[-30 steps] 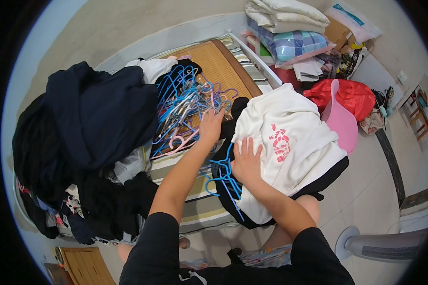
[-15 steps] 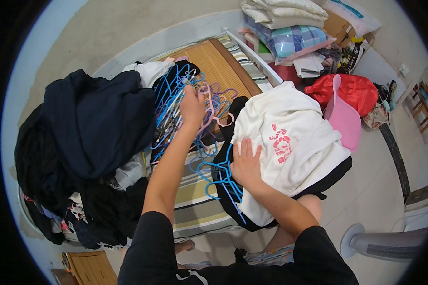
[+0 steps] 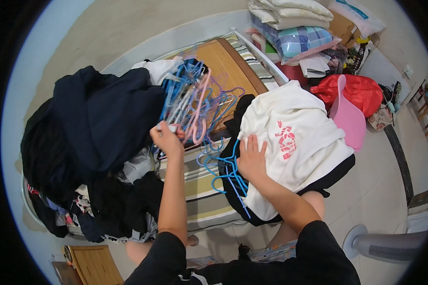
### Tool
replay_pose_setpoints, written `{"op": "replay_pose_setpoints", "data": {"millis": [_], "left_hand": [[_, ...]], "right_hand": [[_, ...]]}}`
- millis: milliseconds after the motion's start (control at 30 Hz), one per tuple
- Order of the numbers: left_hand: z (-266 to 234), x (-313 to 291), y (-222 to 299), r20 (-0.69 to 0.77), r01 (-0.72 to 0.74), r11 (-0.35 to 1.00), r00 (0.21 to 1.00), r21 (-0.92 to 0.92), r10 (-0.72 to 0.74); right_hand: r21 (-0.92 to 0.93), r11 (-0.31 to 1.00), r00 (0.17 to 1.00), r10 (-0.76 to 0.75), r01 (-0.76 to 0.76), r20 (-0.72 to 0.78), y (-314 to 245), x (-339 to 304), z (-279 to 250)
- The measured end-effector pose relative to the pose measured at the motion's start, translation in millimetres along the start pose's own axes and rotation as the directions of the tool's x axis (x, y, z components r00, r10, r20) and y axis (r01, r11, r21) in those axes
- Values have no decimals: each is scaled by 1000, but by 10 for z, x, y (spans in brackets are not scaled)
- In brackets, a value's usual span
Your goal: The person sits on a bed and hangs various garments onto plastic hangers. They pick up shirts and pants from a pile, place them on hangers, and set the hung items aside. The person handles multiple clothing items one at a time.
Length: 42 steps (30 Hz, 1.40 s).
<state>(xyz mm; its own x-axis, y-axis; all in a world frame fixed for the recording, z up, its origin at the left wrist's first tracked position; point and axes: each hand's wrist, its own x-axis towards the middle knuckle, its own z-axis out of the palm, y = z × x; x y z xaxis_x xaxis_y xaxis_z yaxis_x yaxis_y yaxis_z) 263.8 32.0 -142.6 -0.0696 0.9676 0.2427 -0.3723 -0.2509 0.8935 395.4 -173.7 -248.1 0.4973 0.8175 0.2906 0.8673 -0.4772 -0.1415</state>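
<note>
My left hand [image 3: 166, 138] is closed at the near end of a tangled bunch of clothes hangers [image 3: 185, 95], mostly blue, with white and pink ones among them. The bunch is smeared by motion, so how many hangers are in the hand cannot be made out. A pink hanger [image 3: 203, 102] stands out on its right side. With fingers stretched out, my right hand [image 3: 252, 159] lies flat on a white sweatshirt [image 3: 304, 133] with a pink print. Blue hangers [image 3: 223, 164] poke out beside that hand, over black cloth under the sweatshirt.
A large heap of dark clothes [image 3: 104, 118] lies on the left of the bed. Striped bedding [image 3: 199, 204] and a bamboo mat [image 3: 223, 61] show between. To the right are a pink dustpan-like scoop [image 3: 349, 123], a red bag [image 3: 361, 92] and a grey tower fan [image 3: 390, 246].
My left hand has come down toward me, from the top of the hanger bunch to its near end, and the hangers have shifted. My right hand stays on the sweatshirt.
</note>
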Motion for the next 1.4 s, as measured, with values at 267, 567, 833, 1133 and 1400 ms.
{"op": "replay_pose_setpoints", "data": {"millis": [267,567,833,1133,1400], "left_hand": [[280,-222,-84,250,707,634,706,-313,-663],[-133,-645,-246,385,775,555,632,-304,-672],[-187,-477,-22,703,828,413,548,-379,-453],[-76,-346,-353,488,795,507,605,-332,-629],[-197,-1138,-82,497,885,251,434,-392,-752]], "right_hand": [[51,998,996,-36,40,-84,39,-20,68],[95,994,993,-43,53,-108,57,-24,36],[97,994,994,-33,43,-107,72,-24,56],[-56,998,1000,-12,11,-25,12,24,63],[44,999,998,-10,13,-70,14,11,6]]}}
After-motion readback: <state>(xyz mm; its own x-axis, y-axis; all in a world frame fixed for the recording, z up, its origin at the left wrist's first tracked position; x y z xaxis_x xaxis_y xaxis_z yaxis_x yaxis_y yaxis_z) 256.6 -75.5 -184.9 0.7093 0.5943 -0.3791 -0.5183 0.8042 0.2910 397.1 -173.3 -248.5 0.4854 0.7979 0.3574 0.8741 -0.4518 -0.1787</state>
